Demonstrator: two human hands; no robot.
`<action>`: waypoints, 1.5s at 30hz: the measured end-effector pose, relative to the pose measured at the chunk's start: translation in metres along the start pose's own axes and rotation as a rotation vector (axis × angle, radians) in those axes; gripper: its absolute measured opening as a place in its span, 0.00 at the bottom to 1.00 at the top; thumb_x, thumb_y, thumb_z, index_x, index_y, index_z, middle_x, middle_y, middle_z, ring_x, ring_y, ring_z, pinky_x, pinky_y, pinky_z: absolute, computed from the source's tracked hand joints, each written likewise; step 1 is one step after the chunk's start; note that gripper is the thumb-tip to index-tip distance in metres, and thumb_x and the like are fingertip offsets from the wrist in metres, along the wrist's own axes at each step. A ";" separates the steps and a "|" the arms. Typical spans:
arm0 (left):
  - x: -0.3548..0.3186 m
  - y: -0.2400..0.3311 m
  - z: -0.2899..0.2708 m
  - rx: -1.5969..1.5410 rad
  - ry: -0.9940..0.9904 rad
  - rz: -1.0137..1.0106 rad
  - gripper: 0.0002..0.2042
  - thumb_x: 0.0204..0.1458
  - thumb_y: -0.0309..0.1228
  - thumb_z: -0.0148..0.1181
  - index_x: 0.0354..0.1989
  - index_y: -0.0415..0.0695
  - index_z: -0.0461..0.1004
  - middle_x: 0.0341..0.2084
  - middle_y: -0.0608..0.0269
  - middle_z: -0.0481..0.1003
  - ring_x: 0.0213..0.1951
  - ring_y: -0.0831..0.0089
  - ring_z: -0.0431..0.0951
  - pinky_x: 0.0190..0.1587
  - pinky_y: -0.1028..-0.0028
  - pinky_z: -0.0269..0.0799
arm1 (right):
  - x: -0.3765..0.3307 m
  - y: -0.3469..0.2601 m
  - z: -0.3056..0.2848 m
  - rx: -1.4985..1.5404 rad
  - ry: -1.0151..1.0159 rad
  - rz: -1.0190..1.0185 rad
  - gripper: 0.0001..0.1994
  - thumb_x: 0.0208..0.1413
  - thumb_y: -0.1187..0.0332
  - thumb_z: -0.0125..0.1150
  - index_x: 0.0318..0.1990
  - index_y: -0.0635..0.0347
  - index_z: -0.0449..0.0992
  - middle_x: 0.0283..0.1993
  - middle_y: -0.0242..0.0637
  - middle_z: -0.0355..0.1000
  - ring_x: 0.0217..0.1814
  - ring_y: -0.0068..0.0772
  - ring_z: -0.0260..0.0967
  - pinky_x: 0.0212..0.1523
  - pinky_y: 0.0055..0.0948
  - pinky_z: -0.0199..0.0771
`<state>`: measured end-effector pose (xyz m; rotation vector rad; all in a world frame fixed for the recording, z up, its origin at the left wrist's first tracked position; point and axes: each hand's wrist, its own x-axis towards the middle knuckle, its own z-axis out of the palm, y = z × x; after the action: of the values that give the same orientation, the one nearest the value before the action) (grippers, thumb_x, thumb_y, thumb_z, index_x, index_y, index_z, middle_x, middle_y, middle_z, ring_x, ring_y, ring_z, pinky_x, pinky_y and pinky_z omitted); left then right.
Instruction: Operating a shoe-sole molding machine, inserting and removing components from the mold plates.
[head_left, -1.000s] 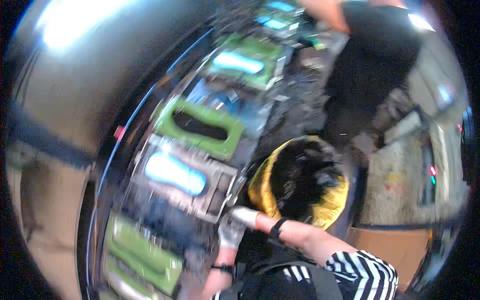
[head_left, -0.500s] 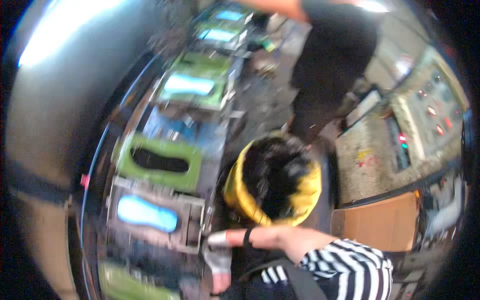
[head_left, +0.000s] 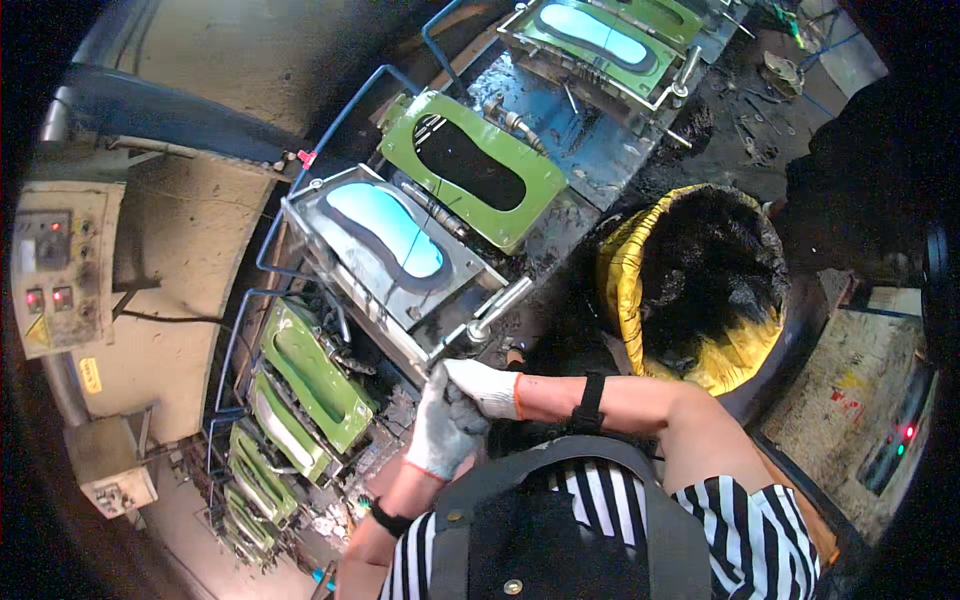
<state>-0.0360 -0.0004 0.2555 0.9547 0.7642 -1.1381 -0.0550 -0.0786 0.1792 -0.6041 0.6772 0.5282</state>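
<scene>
Both my hands wear white work gloves and meet just below a metal mould's bar handle point(head_left: 497, 308). My left hand point(head_left: 438, 432) is curled around the fingers of my right hand point(head_left: 487, 386), gripping the right glove. My right hand's fingers are hidden inside that grip. Neither hand touches the handle. The open steel mould point(head_left: 340, 265) above them holds a pale blue shoe-sole shape point(head_left: 385, 229). A green mould point(head_left: 472, 168) with a black sole-shaped cavity lies beyond it.
More green moulds point(head_left: 305, 375) curve away along the machine at lower left, and another blue-filled mould point(head_left: 600, 35) sits at the top. A yellow tub point(head_left: 625, 280) of black scraps stands to my right. A control box point(head_left: 50, 270) hangs at left. A dark-clothed person point(head_left: 870, 150) stands at right.
The view has swung and the moulds have shifted past. My gloved hands stay together, now just below the steel mould's bar handle.
</scene>
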 end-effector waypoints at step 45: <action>0.225 -0.059 0.211 0.532 -0.524 0.174 0.12 0.59 0.39 0.44 0.35 0.40 0.62 0.26 0.59 0.67 0.33 0.68 0.70 0.42 0.68 0.68 | 0.036 -0.331 -0.224 -0.366 0.008 -0.860 0.12 0.57 0.71 0.47 0.43 0.67 0.74 0.42 0.35 0.74 0.43 0.21 0.69 0.49 0.22 0.67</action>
<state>-0.0289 -0.2887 0.1299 1.0638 -0.0540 -1.3857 0.0823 -0.4519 0.1245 -1.1586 0.2717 -0.1645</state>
